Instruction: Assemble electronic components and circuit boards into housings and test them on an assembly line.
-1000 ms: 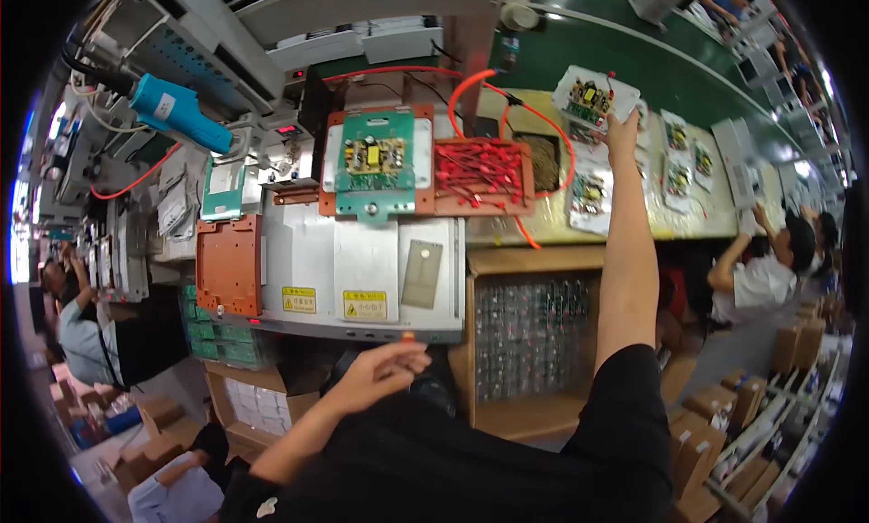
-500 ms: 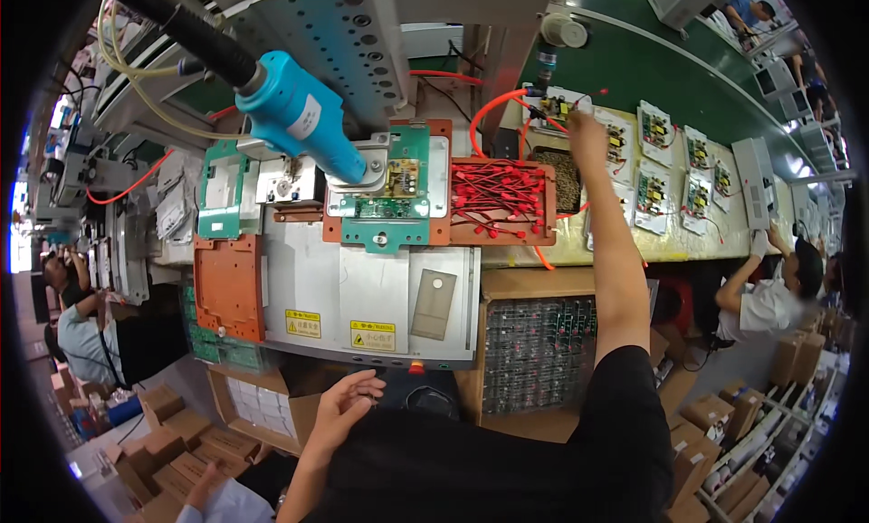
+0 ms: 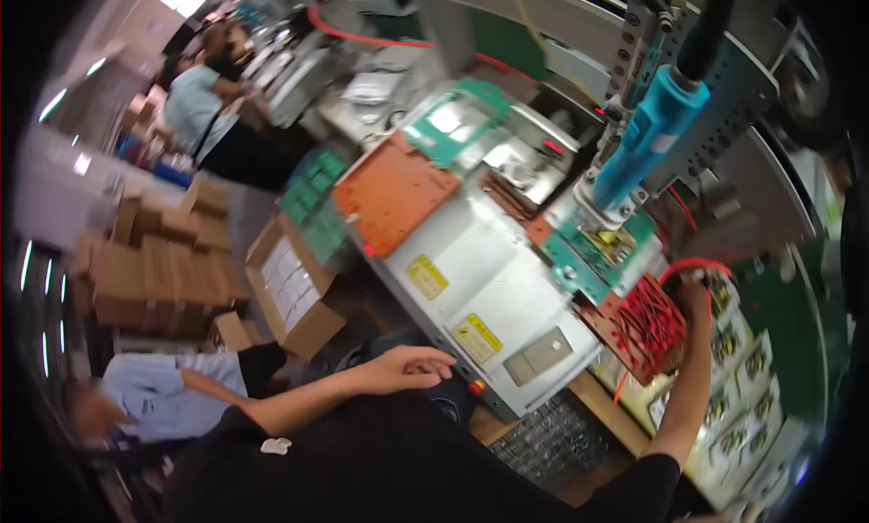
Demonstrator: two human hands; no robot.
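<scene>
My left hand [image 3: 407,367] rests loosely at the front edge of a grey machine housing [image 3: 480,279], fingers relaxed and holding nothing. My right arm stretches out to the right. My right hand [image 3: 697,295] is beside a tray of red wires [image 3: 647,324] and the white trays of circuit boards [image 3: 751,369] on the green belt; whether it grips anything is hidden. A blue hanging screwdriver [image 3: 647,138] points down onto a green fixture holding a circuit board [image 3: 597,247].
An orange plate [image 3: 394,188] lies on the housing's far left. An open cardboard box [image 3: 294,283] and stacked cartons [image 3: 154,270] stand on the floor at left. A seated person [image 3: 163,392] is close at lower left, another person [image 3: 195,102] farther back.
The view has swung sharply and tilted, so the bench now runs diagonally. My right hand has drawn back from the far trays to beside the red wires. My left hand has come up to the housing's edge.
</scene>
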